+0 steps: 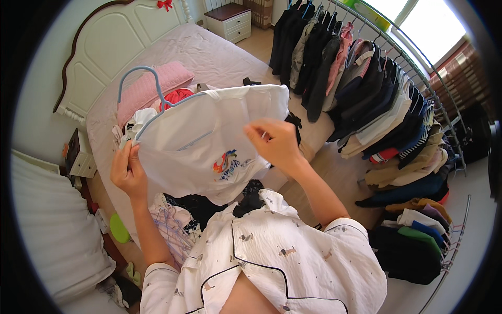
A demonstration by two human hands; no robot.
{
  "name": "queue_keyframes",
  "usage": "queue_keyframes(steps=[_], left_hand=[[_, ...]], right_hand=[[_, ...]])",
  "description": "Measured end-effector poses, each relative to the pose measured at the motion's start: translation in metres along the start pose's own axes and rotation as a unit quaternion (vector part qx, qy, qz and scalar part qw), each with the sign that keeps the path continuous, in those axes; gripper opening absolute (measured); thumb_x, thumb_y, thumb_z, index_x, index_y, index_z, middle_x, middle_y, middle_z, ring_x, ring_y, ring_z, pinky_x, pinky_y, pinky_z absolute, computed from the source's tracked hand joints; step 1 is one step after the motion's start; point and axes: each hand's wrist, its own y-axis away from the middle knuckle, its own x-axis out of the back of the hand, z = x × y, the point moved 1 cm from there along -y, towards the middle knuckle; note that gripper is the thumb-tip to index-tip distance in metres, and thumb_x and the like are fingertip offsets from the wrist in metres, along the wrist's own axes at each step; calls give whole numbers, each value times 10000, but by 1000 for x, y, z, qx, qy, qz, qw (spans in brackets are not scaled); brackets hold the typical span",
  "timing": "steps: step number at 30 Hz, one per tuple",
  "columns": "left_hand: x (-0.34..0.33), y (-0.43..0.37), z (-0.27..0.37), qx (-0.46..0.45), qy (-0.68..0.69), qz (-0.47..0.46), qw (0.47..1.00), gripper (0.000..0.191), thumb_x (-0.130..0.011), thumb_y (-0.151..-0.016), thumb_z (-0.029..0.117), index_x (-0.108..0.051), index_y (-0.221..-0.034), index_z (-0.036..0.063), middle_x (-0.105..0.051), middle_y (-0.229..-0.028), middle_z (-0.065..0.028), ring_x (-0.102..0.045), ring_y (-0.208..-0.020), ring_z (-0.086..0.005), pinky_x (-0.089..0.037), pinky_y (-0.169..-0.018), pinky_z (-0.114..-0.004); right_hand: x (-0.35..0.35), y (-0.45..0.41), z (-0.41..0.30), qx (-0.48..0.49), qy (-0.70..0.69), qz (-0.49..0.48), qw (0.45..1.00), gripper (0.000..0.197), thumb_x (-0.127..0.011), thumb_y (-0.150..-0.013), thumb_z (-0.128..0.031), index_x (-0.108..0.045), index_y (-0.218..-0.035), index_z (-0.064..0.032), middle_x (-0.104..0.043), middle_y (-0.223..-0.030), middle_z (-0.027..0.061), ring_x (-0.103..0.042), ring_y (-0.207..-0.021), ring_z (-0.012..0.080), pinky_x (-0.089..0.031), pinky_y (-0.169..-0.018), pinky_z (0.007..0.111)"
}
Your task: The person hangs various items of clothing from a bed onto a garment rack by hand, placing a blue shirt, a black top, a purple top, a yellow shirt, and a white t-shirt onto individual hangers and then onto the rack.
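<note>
A white garment with a colourful print (231, 117) hangs spread before me on a blue clothes hanger (158, 88). The hanger's hook points up and to the left, and its lower bar shows through the thin cloth. My left hand (131, 168) pinches the garment at the hanger's near left end. My right hand (276, 145) is raised in front of the garment's right part, fingers curled; whether it grips any cloth cannot be told. Behind the garment, a pink pillow (172, 76) and a heap of clothes lie on the bed (196, 47).
A long clothes rack (425, 84) full of hanging garments curves along the right, with a second rail (451, 259) below it. Loose hangers (174, 227) lie on clothes at the near bed edge. A white nightstand (228, 23) stands beyond the bed; another (82, 161) is at left.
</note>
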Motion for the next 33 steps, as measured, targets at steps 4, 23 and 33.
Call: queue_keyframes(steps=[4, 23, 33], left_hand=[[-7, -7, 2, -22, 41, -12, 999, 106, -724, -895, 62, -715, -975, -6, -517, -685, -35, -444, -592, -141, -349, -534, -281], [3, -27, -9, 35, 112, -51, 992, 185, -734, -908, 167, -701, -921, -15, -581, -731, -16, -477, -647, -105, -365, -577, -241], [4, -28, -18, 49, 146, -55, 987, 159, -746, -893, 134, -709, -913, -20, -633, -754, -29, -523, -662, -116, -403, -599, -263]], right_hand=[[30, -40, -18, 223, 207, 182, 935, 200, -740, -839, -159, -692, -1014, -75, -694, -855, 55, -662, -856, 239, -510, -880, 400], [15, -50, 14, 160, 110, 3, 981, 112, -690, -888, -125, -643, -969, -64, -659, -832, 87, -638, -769, 292, -506, -676, 378], [39, -48, 16, 174, 158, -48, 971, 281, -708, -885, -196, -657, -1137, -83, -684, -994, 118, -634, -912, 314, -488, -827, 398]])
